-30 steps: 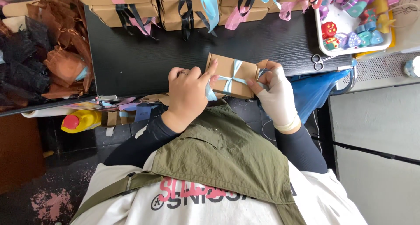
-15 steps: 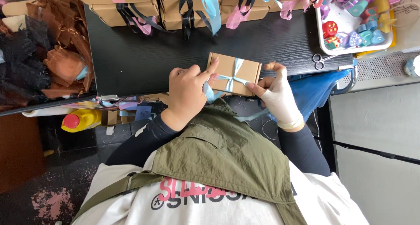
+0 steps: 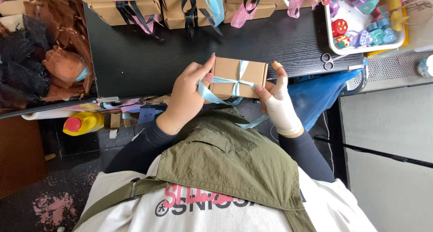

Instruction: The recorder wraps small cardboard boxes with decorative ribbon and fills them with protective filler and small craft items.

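Here, left hand (image 3: 187, 94) and right hand (image 3: 278, 101) raised, fingers gripping ribboned kraft box (image 3: 237, 74).

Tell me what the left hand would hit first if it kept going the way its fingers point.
The left hand already grips the small brown box with the blue ribbon. Past it, likely the black table, then the ribboned boxes at its far edge, though depth is unclear.

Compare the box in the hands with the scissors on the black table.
The brown card box is held up by both the left hand and the right hand; the metal scissors lie untouched. The box is larger and tied with pale blue ribbon; the scissors are bare.
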